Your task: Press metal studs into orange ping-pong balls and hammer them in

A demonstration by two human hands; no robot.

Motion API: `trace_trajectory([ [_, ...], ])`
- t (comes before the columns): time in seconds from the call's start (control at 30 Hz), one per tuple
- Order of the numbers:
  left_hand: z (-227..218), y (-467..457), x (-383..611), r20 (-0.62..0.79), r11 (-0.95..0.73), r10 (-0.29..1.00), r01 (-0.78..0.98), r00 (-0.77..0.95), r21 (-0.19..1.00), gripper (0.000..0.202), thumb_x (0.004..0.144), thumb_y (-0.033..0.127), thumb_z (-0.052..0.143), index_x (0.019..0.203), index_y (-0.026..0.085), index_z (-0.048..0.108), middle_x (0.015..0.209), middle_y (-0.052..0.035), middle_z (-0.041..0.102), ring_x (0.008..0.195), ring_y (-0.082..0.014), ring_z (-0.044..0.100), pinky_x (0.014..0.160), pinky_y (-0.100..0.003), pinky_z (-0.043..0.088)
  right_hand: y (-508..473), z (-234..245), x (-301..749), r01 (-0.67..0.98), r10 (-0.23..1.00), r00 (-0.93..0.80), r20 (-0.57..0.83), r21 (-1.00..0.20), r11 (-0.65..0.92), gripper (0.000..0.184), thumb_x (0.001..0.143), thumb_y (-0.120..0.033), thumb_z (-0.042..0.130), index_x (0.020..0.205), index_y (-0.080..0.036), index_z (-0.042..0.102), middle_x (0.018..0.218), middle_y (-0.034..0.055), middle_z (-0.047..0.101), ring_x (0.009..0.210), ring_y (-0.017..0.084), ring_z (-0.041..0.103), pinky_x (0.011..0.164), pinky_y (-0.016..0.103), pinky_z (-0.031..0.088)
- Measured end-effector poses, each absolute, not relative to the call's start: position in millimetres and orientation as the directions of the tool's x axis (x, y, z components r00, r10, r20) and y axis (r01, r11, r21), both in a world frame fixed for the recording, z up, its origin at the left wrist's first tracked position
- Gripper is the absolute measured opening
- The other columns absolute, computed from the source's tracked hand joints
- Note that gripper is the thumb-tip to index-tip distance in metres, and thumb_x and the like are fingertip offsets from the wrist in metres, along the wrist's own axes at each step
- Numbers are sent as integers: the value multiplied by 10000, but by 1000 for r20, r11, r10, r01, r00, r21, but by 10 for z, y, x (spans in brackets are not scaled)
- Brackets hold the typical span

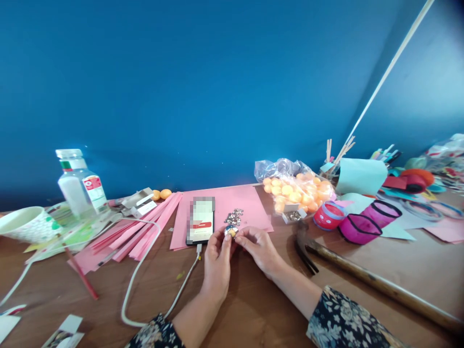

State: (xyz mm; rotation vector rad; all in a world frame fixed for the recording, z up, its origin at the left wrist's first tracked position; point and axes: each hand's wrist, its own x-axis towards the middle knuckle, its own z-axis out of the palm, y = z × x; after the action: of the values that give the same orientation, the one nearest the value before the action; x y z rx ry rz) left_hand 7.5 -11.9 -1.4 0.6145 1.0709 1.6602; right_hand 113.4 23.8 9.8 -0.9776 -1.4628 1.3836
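Observation:
My left hand [216,258] and my right hand [259,249] meet over the near edge of a pink paper sheet [250,203]. Together their fingertips pinch a small shiny round piece [231,231] with a yellow spot. Just beyond the fingers lies a small heap of silvery metal pieces [234,217] on the pink sheet. A phone [200,220] with a lit screen lies to the left of the hands, with a white cable [145,270] plugged into it.
A hammer [348,266] lies to the right, beside pink and red cups [358,227]. A bag of orange balls [297,188] and a small box of pins [293,216] sit behind. Pink paper strips [134,237], a white bottle [81,186] and a paper cup [25,223] stand at the left.

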Motion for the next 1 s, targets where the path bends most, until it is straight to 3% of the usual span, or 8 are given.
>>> trace_trajectory([
  [0.53,-50,-115,58,-52,-100,935,-400,-352,911,398,773,321,565,1143,194,492,1113,-86,586,1062,-205,543,943,-387,405,236,104,1136,11,948,-309,75,-997,82,215,747,-372,596,708,-161,603,665,-7,586,615,113,488,568,231,384],
  [0.83,-5,-133,43,13,-112,912,-217,-411,970,402,743,346,583,1118,202,555,1077,-70,640,1018,-224,576,904,-362,425,232,118,1130,-5,945,-322,64,-998,66,187,748,-347,602,701,-165,600,640,-20,552,579,96,446,550,220,352],
  [1.0,8,-142,37,22,-115,908,-198,-418,973,419,739,351,584,1125,190,554,1060,-78,647,1003,-225,582,892,-357,431,227,123,1131,-17,942,-329,65,-998,63,174,757,-325,593,693,-163,586,610,-34,508,559,86,409,540,213,328],
])
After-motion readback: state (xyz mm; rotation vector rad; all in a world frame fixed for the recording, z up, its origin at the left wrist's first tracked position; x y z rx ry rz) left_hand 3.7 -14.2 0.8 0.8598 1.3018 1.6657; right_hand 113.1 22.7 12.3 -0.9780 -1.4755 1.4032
